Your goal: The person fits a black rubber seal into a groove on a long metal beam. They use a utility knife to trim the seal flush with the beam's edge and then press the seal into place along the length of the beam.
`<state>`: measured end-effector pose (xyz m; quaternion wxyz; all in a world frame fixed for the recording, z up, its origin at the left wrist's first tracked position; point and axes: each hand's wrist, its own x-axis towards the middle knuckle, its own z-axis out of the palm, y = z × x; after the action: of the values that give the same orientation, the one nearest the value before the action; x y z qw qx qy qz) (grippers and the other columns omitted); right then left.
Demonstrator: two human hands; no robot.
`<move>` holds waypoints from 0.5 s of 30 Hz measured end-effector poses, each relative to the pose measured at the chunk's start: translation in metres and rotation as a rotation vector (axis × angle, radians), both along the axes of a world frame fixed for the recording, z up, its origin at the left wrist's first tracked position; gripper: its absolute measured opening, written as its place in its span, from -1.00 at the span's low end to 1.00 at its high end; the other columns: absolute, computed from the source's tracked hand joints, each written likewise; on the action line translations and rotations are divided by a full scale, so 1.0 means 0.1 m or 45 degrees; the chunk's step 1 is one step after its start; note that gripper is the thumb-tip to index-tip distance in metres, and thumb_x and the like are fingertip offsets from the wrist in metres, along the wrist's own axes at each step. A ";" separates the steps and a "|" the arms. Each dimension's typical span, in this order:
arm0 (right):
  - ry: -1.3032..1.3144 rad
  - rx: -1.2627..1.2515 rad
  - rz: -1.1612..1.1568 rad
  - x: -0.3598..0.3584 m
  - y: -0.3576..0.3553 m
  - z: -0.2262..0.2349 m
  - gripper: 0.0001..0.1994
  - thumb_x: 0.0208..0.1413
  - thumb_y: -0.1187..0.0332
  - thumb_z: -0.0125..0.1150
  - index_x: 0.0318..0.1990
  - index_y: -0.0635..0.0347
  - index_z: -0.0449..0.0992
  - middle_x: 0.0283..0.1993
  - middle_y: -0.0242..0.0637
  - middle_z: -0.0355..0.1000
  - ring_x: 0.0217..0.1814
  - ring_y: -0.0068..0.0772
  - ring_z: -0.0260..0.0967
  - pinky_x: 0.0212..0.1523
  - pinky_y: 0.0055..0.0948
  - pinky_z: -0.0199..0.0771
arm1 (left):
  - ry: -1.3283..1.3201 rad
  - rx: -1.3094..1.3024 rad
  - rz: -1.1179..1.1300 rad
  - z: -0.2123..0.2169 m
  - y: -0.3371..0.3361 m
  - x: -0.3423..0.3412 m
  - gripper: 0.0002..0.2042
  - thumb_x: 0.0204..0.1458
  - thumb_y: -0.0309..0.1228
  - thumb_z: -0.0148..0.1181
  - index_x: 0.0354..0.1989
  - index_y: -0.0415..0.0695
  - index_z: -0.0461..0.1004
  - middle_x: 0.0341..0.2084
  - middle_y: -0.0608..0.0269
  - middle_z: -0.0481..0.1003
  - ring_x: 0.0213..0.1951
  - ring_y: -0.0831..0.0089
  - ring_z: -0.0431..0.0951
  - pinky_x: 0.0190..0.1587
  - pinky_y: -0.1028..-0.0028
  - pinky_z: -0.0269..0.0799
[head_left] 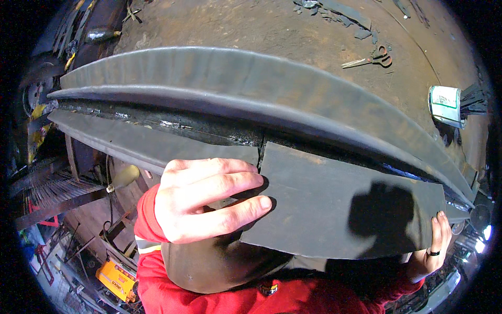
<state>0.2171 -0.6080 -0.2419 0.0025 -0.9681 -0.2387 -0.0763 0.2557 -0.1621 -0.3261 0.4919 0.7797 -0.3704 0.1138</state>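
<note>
A flat, dark grey sheet (314, 193) lies in front of me, its far edge along a dark groove in a long curved grey beam (251, 68). My right hand (438, 246), with a dark ring on one finger, grips the sheet's right end. Near its left edge is my left hand (209, 196), fingers stretched out and slightly apart; the thumb is hidden. Whether those fingertips touch the sheet I cannot tell. Left of the sheet, a similar grey strip (157, 144) covers the beam's near side, with a narrow gap between them. Glossy black patches show in the groove.
Beyond the beam, scissors (371, 58) lie on the brown floor, with grey scraps (348, 18) farther back. A white can (446, 106) holding dark strips stands at right. At left are a bottle (124, 177), metal racks and an orange box (116, 281).
</note>
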 end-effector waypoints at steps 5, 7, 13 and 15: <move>0.188 -0.248 0.149 -0.05 -0.51 0.12 -0.66 0.00 0.48 0.15 -0.02 0.40 0.46 0.03 0.14 0.44 0.08 0.11 0.43 0.12 -0.02 0.38 | 0.013 0.000 -0.013 0.02 0.02 0.01 -0.79 -0.18 -0.44 0.32 -0.35 -0.28 0.60 -0.49 -0.10 0.55 -0.45 0.08 0.63 -0.40 0.24 0.64; 0.167 -0.170 0.108 -0.05 -0.32 0.10 -0.64 0.00 0.49 0.14 0.00 0.39 0.44 0.05 0.13 0.42 0.10 0.10 0.41 0.13 -0.03 0.36 | 0.012 -0.004 -0.019 0.02 0.00 0.01 -0.78 -0.18 -0.43 0.32 -0.34 -0.27 0.60 -0.48 -0.10 0.55 -0.45 0.08 0.63 -0.40 0.24 0.64; 0.019 0.023 0.010 -0.04 0.11 0.04 -0.68 -0.06 0.52 0.29 -0.09 0.39 0.49 -0.06 0.07 0.49 0.01 0.09 0.46 0.07 -0.06 0.43 | 0.022 -0.008 -0.026 0.03 0.05 0.00 -0.77 -0.21 -0.45 0.32 -0.34 -0.27 0.60 -0.47 -0.07 0.55 -0.43 0.11 0.62 -0.39 0.30 0.62; 0.031 -0.035 0.062 -0.05 0.07 0.12 -0.68 -0.07 0.52 0.29 -0.11 0.41 0.50 -0.07 0.09 0.50 -0.02 0.09 0.47 0.04 -0.07 0.45 | -0.015 -0.014 -0.049 0.03 0.07 0.05 -0.74 -0.28 -0.49 0.32 -0.33 -0.27 0.61 -0.45 -0.02 0.54 -0.41 0.19 0.61 -0.39 0.41 0.59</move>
<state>0.2122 -0.6009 -0.2299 -0.0060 -0.9628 -0.2632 -0.0611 0.2608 -0.1551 -0.3228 0.4961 0.7691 -0.3874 0.1109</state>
